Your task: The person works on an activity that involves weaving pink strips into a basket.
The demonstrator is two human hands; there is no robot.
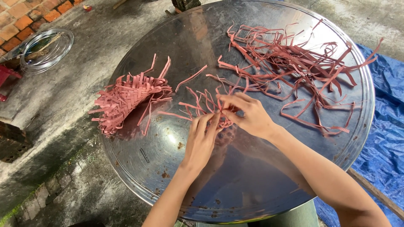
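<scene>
Two hands meet mid-tray in the head view; left hand (202, 138) and right hand (248, 114) both pinch narrow on a small started weave (212, 111) of pink strips; one finished-looking woven piece (126, 101) lies apart at left; a loose strip pile (294, 63), too tangled to count, waits at right on the round metal tray (235, 189); judged early in this piece; one wire coil (46, 48) on the concrete.

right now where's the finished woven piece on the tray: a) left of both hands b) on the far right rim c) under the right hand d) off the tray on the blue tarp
a: the woven piece lies on the tray, left of the left hand and right hand, whose fingers work a small bunch of strips.
</scene>
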